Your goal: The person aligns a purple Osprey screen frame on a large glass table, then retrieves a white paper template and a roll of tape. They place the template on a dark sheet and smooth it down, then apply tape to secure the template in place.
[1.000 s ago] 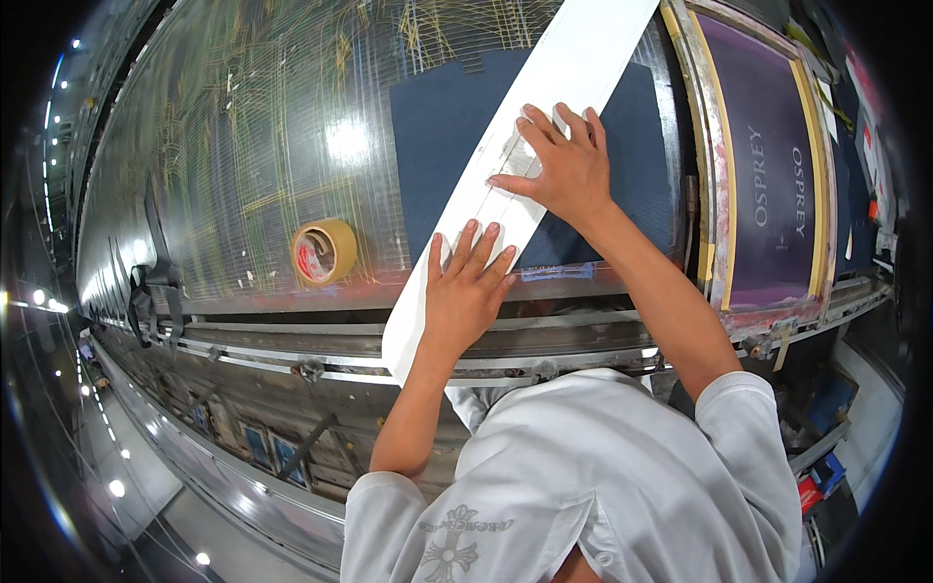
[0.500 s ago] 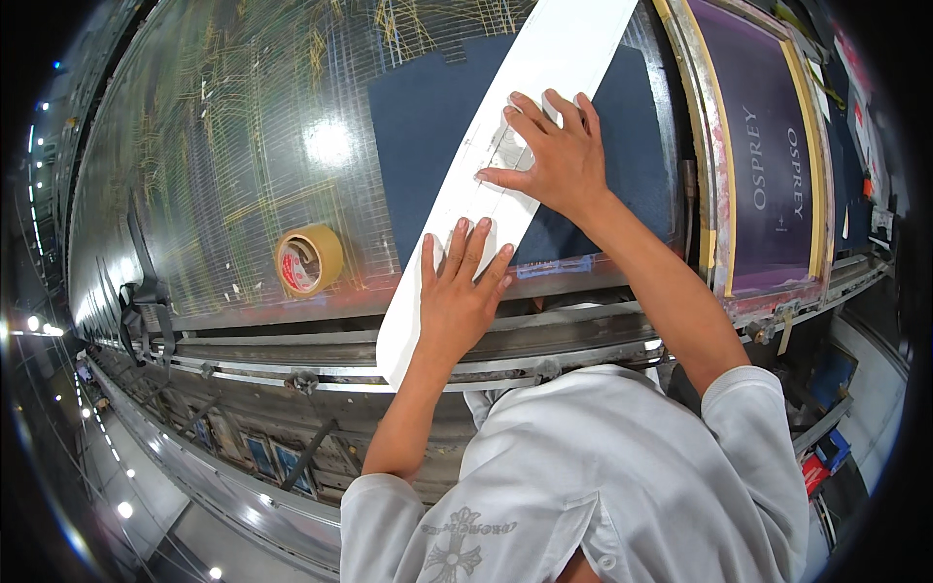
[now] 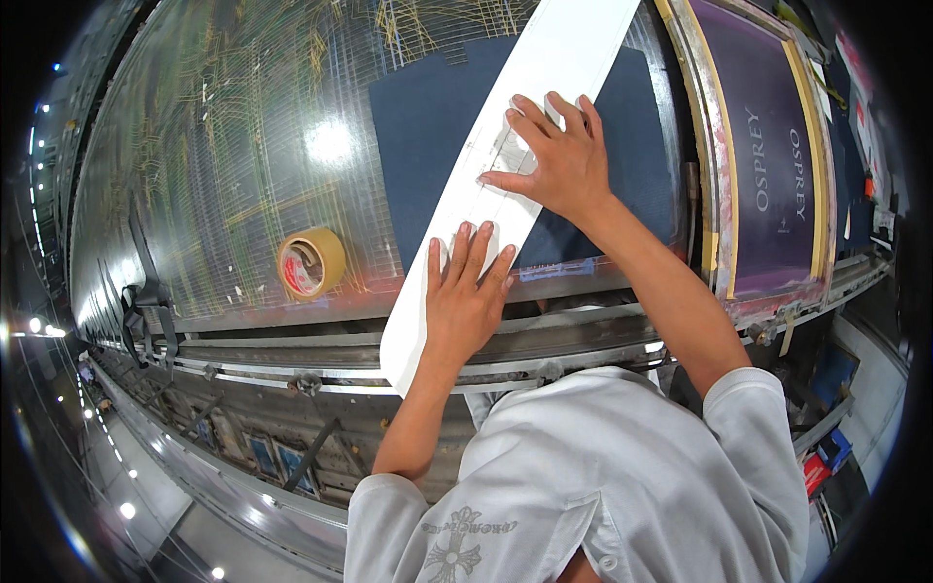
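Observation:
A long white strip (image 3: 494, 92) with faint lines and markings lies slantwise over a dark blue fabric panel (image 3: 418, 136). Its near end juts past the table's front rail. My left hand (image 3: 466, 296) rests on the lower part of the strip, fingers stretched out and pointing away from me. Farther up, my right hand (image 3: 564, 155) presses on the strip with thumb and fingers spread. Under and between its fingers shows a greyish marked patch, partly hidden. Neither hand grips anything.
A roll of tan tape (image 3: 328, 260) lies on the scratched, line-marked table (image 3: 233, 194) to the left. At right stands a framed purple printing screen (image 3: 768, 155) with pale lettering. Black straps (image 3: 146, 291) hang over the left front edge, and a metal rail (image 3: 262, 374) runs along the front.
Almost nothing differs. The whole view has shifted very slightly; both hands stay spread on the white strip.

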The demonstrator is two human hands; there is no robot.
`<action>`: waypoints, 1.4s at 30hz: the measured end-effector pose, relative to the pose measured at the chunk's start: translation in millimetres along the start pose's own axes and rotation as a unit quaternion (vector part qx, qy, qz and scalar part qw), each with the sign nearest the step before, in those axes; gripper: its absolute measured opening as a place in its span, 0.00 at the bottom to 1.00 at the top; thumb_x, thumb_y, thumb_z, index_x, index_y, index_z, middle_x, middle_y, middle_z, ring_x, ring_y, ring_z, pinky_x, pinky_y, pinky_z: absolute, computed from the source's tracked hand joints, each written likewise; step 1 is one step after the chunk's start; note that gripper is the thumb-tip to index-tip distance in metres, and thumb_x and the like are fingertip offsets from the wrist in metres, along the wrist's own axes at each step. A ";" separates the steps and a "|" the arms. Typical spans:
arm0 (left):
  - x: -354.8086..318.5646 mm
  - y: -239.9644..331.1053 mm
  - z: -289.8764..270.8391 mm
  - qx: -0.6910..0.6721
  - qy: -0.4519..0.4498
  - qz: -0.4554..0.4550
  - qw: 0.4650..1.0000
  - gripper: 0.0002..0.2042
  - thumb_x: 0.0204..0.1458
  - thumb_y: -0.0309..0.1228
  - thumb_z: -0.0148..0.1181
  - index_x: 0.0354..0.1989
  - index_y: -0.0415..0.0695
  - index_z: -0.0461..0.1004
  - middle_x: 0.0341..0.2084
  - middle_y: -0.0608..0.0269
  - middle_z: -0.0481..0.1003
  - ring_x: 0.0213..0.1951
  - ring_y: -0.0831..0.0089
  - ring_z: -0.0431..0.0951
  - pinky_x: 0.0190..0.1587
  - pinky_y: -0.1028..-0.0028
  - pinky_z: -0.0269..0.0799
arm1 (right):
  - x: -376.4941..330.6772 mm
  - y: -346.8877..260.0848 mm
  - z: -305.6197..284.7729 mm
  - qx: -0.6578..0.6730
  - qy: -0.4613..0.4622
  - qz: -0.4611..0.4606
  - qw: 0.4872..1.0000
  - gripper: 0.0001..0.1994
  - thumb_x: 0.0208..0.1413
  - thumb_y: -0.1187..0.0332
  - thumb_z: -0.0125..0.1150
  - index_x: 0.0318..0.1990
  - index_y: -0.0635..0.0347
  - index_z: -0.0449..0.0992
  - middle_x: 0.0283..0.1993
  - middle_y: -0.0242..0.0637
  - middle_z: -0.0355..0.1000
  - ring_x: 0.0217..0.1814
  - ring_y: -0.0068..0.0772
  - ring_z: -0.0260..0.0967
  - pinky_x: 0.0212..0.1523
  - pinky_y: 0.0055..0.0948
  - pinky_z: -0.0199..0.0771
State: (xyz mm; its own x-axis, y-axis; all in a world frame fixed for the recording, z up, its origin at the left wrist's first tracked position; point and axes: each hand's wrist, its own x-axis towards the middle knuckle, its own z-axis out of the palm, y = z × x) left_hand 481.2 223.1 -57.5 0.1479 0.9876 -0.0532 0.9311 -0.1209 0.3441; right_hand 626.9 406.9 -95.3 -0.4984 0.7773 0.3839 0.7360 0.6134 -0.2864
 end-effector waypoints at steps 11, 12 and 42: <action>-4.0 6.1 -4.0 0.003 0.043 -0.019 0.999 0.22 0.57 0.41 0.63 0.62 0.61 0.73 0.70 0.54 0.61 0.72 0.49 0.55 0.72 0.44 0.43 | 3.5 -1.5 -4.4 0.010 -0.008 0.004 1.000 0.38 0.42 0.32 0.67 0.51 0.56 0.81 0.62 0.28 0.72 0.68 0.49 0.62 0.70 0.58 0.49; -2.9 7.3 -4.8 0.007 0.039 -0.010 0.999 0.22 0.57 0.41 0.63 0.62 0.62 0.73 0.70 0.54 0.61 0.72 0.50 0.55 0.72 0.44 0.43 | 4.2 -1.4 -4.4 0.013 -0.007 0.003 1.000 0.38 0.42 0.32 0.67 0.51 0.56 0.81 0.62 0.28 0.72 0.68 0.49 0.62 0.71 0.58 0.49; 93.8 -0.9 -29.4 -0.046 0.152 0.012 0.987 0.10 0.53 0.27 0.64 0.43 0.41 0.81 0.48 0.62 0.75 0.48 0.61 0.74 0.49 0.60 0.71 | 10.0 1.4 -44.2 0.069 -0.051 0.040 0.996 0.16 0.67 0.58 0.49 0.52 0.51 0.80 0.59 0.30 0.75 0.64 0.47 0.66 0.70 0.52 0.49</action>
State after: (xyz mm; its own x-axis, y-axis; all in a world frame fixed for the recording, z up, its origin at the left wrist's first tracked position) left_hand 484.5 318.8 -35.2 0.0485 0.9707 0.2354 0.8926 -0.1479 0.4258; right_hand 643.2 409.4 -53.1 -0.4898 0.8300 0.2670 0.7089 0.5574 -0.4322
